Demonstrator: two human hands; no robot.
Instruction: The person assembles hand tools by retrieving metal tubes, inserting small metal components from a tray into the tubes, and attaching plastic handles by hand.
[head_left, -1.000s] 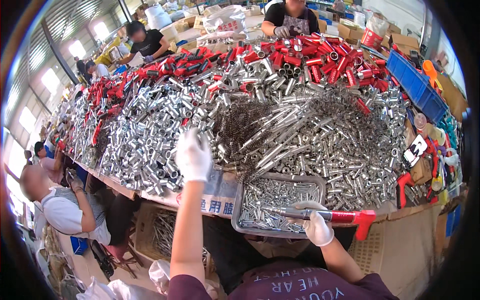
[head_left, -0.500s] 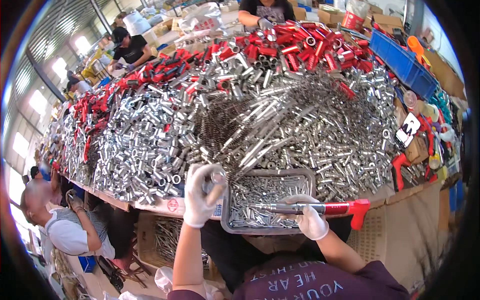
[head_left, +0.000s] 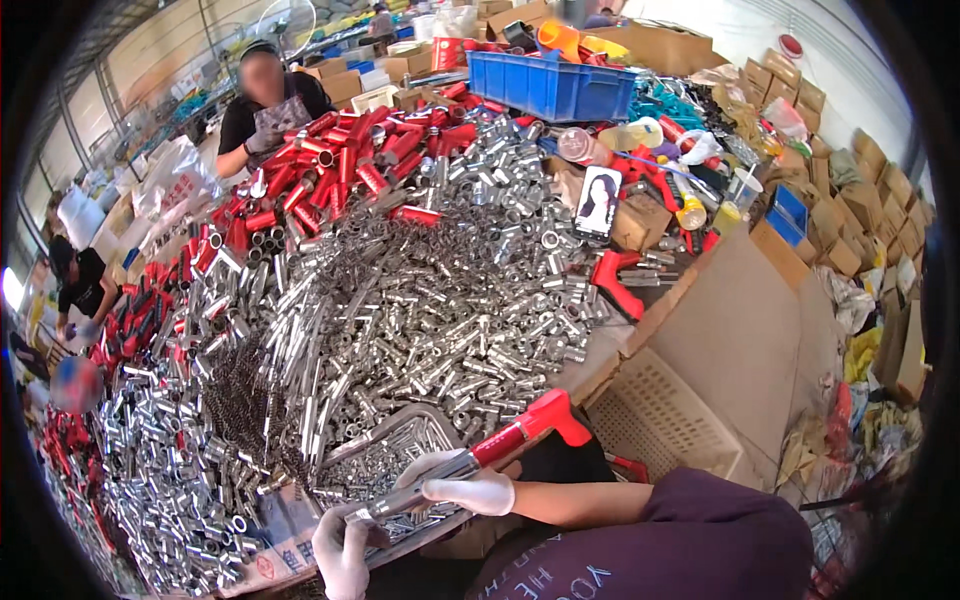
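Note:
A long tubular tool [head_left: 499, 446], silver at one end with a red barrel and an angled red grip, lies slantwise across my front. My right hand [head_left: 478, 492], in a white glove, is closed around its silver section. At the tool's silver tip, my gloved left hand [head_left: 342, 552] has its fingers bent together. Whatever it pinches there is mostly hidden. Just beyond both hands is a grey tray [head_left: 440, 421] of small metal pins. A heap of silver metal fittings [head_left: 430, 345] spreads behind it.
Dark springs [head_left: 245, 405] and long rods lie in the heap, with red tubes [head_left: 345, 165] farther back. A loose red grip [head_left: 617, 285] rests near the table's right edge. A blue crate [head_left: 550, 87] stands beyond; a perforated cream basket [head_left: 665, 418] is below. A co-worker [head_left: 270, 105] faces the heap.
The view has swung to the right. My left hand, earlier raised apart with a ring-like metal piece, is now at the tool's silver tip. The right hand still holds the tool.

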